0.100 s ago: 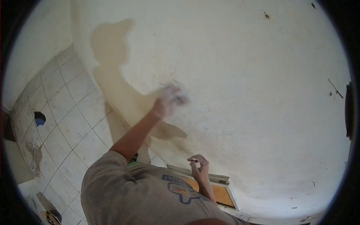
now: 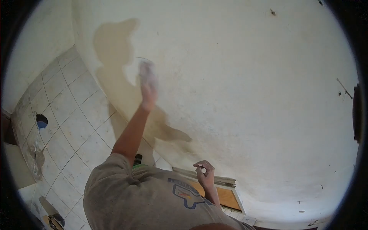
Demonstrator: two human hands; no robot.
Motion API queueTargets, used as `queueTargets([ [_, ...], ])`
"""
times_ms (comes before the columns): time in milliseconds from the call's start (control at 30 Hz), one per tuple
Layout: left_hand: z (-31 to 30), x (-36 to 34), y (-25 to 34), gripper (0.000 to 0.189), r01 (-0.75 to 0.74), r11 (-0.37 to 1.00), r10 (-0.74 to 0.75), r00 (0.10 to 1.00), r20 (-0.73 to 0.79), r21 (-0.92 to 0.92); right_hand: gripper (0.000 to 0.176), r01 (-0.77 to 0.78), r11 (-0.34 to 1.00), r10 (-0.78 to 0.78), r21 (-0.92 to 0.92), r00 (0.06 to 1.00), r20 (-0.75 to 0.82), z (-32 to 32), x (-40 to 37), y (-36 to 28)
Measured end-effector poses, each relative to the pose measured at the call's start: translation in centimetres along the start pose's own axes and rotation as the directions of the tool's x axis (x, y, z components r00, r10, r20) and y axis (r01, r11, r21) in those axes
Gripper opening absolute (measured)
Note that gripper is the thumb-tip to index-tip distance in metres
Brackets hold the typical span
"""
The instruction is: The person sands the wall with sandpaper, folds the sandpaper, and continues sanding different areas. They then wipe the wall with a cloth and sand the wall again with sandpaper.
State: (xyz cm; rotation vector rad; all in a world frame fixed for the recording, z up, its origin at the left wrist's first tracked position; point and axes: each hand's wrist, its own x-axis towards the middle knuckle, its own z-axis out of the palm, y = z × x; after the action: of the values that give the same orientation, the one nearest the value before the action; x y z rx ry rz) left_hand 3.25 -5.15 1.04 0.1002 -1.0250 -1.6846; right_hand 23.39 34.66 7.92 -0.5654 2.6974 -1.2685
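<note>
My left hand (image 2: 147, 82) is raised against the pale wall (image 2: 245, 76) and smeared by motion. Its fingers press a thin sheet, apparently sandpaper (image 2: 144, 59), flat to the surface; only a dark curved edge of it shows clearly. My right hand (image 2: 206, 172), whitened with dust, hangs low in front of my shirt, away from the wall surface that the left one touches. Its fingers are curled, with thumb and forefinger meeting in a loop. Whether something small sits in that pinch cannot be made out.
Below on the left spreads a dusty tiled floor (image 2: 76, 126) with a blue-and-black round item (image 2: 41, 121) on it. A wooden-panelled frame (image 2: 228, 199) leans low by the wall. Small holes (image 2: 273, 12) mark the wall, and my shadow falls across it.
My left hand has swept up and to the left across the wall with the sheet. My right hand has stayed nearly in place.
</note>
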Motion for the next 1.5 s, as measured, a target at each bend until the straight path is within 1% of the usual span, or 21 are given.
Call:
queueTargets([
  [67,-3.9,3.5,-2.0,0.05,-0.18,0.803,0.214,0.977,0.006,0.568,0.016,-0.078,0.997,0.078,0.028,0.997,0.011,-0.9,-1.4,0.8],
  [200,-1.0,3.0,-2.9,0.05,0.009,0.834,0.109,0.977,-0.182,0.551,0.018,-0.105,0.994,0.107,0.039,0.994,-0.034,-2.7,-0.6,0.3],
  [300,6.7,-4.0,3.0,0.052,-0.228,0.776,0.263,0.964,0.026,0.588,0.02,-0.105,0.992,0.105,0.074,0.994,-0.005,-2.1,0.7,-0.1],
  [333,8.7,-6.9,5.8,0.051,-0.271,0.711,0.192,0.963,0.192,0.649,0.019,-0.104,0.99,0.103,0.099,0.995,0.011,-1.6,1.0,-0.2],
  [367,10.4,-11.9,5.6,0.051,0.1,0.973,-0.165,0.932,0.323,0.208,0.018,-0.066,0.992,0.06,0.109,0.997,0.055,-1.2,1.2,-0.2],
  [433,11.0,-16.4,9.0,0.054,-0.024,1.0,0.009,0.627,0.779,0.007,0.018,-0.056,0.998,0.049,0.04,0.987,0.151,-0.5,2.0,-0.9],
  [467,11.2,-16.0,12.5,0.056,-0.626,0.78,0.195,0.267,0.944,0.016,0.017,-0.05,0.999,0.048,0.006,0.979,0.199,-0.3,2.0,-1.1],
  [567,10.5,-15.6,9.6,0.061,-0.685,0.725,0.216,0.327,0.92,0.073,0.014,0.076,0.993,-0.056,-0.093,0.979,0.198,-0.5,2.4,-1.3],
  [633,7.8,-13.1,7.1,0.055,-0.673,0.676,0.189,0.554,0.811,0.302,0.016,0.069,0.987,-0.037,-0.147,0.977,0.209,-1.4,2.2,-2.1],
  [733,3.3,-5.5,1.3,0.053,-0.326,0.801,0.232,0.942,0.241,0.502,0.019,0.061,0.992,-0.035,-0.109,0.975,0.22,-2.5,0.8,-1.3],
  [767,1.4,-1.9,-0.3,0.057,-0.181,0.853,0.187,0.982,0.037,0.49,0.018,0.017,0.995,0.005,-0.098,0.976,0.216,-2.8,0.2,-1.3],
  [833,-4.6,3.7,-6.9,0.058,0.115,0.992,-0.104,0.97,-0.219,0.04,0.015,-0.028,0.995,0.048,-0.094,0.976,0.215,-3.0,-0.7,-0.3],
  [967,0.0,1.8,-0.4,0.056,0.268,0.873,-0.199,0.958,-0.205,0.407,0.006,-0.143,0.959,0.071,0.245,0.956,0.283,-3.6,-0.9,0.4],
  [1033,6.5,-4.1,4.9,0.052,-0.062,0.856,0.043,0.998,0.049,0.514,0.006,-0.206,0.903,0.084,0.378,0.946,0.314,-3.2,-0.8,0.3],
  [1100,11.0,-11.5,9.1,0.051,-0.442,0.849,0.2,0.775,0.6,0.288,0.008,-0.242,0.887,0.104,0.392,0.934,0.341,-2.5,0.8,-1.0],
  [1167,12.0,-16.7,12.1,0.052,-0.583,0.807,0.215,0.141,0.966,-0.095,0.013,-0.264,0.904,0.136,0.335,0.923,0.359,-1.1,2.3,-1.1],
  [1267,9.7,-15.4,9.2,0.054,-0.473,0.881,0.121,0.173,0.977,-0.026,0.019,-0.165,0.973,0.097,0.159,0.924,0.369,0.4,3.2,-1.4],
  [1333,7.0,-11.6,4.7,0.055,-0.656,0.744,0.27,0.467,0.842,0.125,0.017,-0.043,0.998,0.055,-0.044,0.935,0.35,0.3,3.3,-3.0],
  [1367,5.6,-9.1,1.1,0.054,-0.399,0.913,0.283,0.766,0.577,0.082,0.018,-0.125,0.991,0.103,0.042,0.935,0.34,0.6,2.6,-1.0],
  [1400,3.7,-5.7,0.5,0.052,-0.325,0.923,0.228,0.892,0.389,0.206,0.019,-0.135,0.989,0.105,0.063,0.932,0.347,0.6,2.2,0.2],
  [1500,-2.0,4.4,1.3,0.051,-0.082,0.904,0.094,0.996,-0.008,0.42,0.017,-0.254,0.964,0.207,0.076,0.901,0.382,-0.2,0.5,1.2],
])
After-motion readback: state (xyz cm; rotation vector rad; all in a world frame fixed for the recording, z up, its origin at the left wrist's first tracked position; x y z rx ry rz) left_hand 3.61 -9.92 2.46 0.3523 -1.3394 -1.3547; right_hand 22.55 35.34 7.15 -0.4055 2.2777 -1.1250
